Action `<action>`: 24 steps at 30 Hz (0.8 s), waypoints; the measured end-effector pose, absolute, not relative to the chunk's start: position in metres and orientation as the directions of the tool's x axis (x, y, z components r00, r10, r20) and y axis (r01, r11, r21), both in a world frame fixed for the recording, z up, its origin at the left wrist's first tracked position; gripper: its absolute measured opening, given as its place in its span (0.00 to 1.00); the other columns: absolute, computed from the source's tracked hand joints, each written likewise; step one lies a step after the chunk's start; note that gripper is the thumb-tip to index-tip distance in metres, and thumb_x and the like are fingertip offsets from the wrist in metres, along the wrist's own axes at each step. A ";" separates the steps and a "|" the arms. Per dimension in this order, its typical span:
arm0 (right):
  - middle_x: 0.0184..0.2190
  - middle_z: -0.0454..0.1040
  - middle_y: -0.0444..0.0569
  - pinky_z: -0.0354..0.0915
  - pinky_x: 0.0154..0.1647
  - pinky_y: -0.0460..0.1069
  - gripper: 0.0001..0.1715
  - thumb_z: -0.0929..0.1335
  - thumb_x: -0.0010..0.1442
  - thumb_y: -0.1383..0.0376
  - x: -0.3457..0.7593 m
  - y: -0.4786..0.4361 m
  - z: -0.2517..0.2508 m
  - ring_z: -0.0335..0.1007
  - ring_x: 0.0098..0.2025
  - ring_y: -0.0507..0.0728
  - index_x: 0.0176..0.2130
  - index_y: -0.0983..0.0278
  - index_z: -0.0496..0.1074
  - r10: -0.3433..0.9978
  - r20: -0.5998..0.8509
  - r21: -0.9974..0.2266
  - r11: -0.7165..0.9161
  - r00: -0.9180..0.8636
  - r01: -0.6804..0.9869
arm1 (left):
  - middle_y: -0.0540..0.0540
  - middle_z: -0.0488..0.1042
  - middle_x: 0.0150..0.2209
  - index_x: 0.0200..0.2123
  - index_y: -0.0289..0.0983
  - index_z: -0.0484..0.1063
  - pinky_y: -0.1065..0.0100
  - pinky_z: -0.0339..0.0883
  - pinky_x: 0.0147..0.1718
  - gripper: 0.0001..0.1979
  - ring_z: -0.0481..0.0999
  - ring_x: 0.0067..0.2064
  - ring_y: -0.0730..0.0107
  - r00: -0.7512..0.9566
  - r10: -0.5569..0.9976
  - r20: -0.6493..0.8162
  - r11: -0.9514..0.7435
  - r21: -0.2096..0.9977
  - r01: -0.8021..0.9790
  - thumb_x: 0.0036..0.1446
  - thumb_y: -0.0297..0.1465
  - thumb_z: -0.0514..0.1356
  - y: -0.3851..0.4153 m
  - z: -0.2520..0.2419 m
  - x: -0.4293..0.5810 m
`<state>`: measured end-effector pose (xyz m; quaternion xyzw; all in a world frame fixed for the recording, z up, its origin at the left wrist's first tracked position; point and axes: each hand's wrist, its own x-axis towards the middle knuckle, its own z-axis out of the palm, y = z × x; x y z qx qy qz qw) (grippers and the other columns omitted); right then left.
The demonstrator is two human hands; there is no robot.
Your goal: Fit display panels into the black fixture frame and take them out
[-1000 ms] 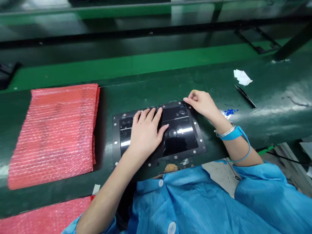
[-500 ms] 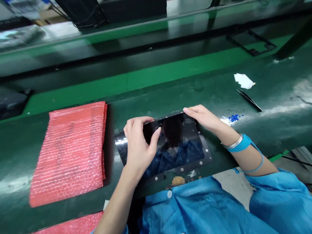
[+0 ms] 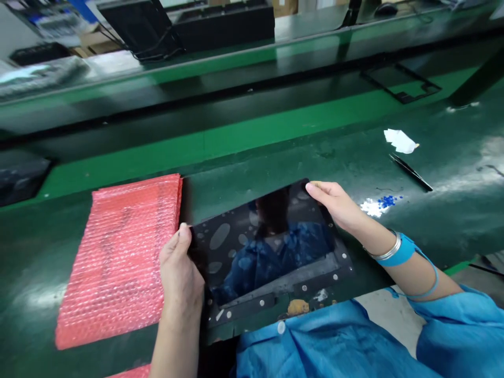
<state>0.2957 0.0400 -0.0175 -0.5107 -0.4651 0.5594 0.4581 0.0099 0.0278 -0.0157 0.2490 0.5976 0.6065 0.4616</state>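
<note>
A glossy black panel (image 3: 271,241) is held tilted above the green table, its surface reflecting a blue garment. My left hand (image 3: 181,268) grips its left edge, thumb on the upper left corner. At the upper right corner, my right hand (image 3: 333,202) pinches the panel between thumb and fingers. Under the panel lies a dark frame (image 3: 275,300) with small round silvery spots along its near edge. My fingers beneath the panel are hidden.
Red bubble-wrap bags (image 3: 122,257) lie left of my left hand. On the right are black tweezers (image 3: 411,172), white paper scraps (image 3: 400,140) and small blue and white pieces (image 3: 384,203). A thin black frame (image 3: 401,83) and a dark monitor (image 3: 137,26) stand farther back.
My left hand has moved from the panel's top edge to its left edge. The panel's near edge is raised off the frame, showing a gap. The whole view has shifted slightly.
</note>
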 end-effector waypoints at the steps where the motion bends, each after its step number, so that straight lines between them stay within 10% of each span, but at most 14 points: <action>1: 0.24 0.67 0.41 0.60 0.31 0.48 0.32 0.72 0.48 0.36 0.296 0.040 -0.016 0.62 0.29 0.52 0.28 0.61 0.69 0.987 -0.138 -0.989 -0.142 -0.082 -0.039 | 0.50 0.79 0.26 0.27 0.38 0.76 0.68 0.76 0.34 0.11 0.79 0.31 0.67 -0.469 0.847 -0.252 0.120 0.948 -0.294 0.52 0.39 0.68 0.029 -0.014 0.008; 8: 0.25 0.76 0.48 0.67 0.30 0.49 0.32 0.67 0.57 0.36 0.296 0.031 -0.005 0.73 0.29 0.54 0.26 0.61 0.72 0.916 -0.167 -0.985 -0.171 -0.364 0.022 | 0.54 0.76 0.23 0.25 0.41 0.74 0.73 0.74 0.29 0.14 0.75 0.24 0.74 -0.546 0.773 -0.323 0.102 0.913 -0.395 0.64 0.35 0.59 0.032 0.000 0.004; 19: 0.17 0.74 0.48 0.69 0.24 0.49 0.33 0.73 0.48 0.36 0.290 0.032 -0.016 0.74 0.21 0.55 0.23 0.62 0.70 0.943 -0.267 -0.935 -0.303 -0.197 -0.182 | 0.53 0.83 0.35 0.34 0.41 0.80 0.69 0.76 0.43 0.13 0.82 0.41 0.68 -0.492 0.829 -0.264 0.091 0.934 -0.346 0.66 0.39 0.58 0.035 -0.006 0.013; 24: 0.20 0.77 0.53 0.67 0.22 0.49 0.31 0.74 0.49 0.39 0.301 0.039 -0.021 0.71 0.20 0.54 0.25 0.65 0.76 0.971 -0.240 -0.936 -0.237 -0.020 -0.259 | 0.46 0.83 0.36 0.37 0.36 0.81 0.69 0.77 0.38 0.12 0.83 0.39 0.64 -0.314 0.917 -0.246 0.136 0.932 -0.335 0.52 0.37 0.70 0.033 -0.010 0.017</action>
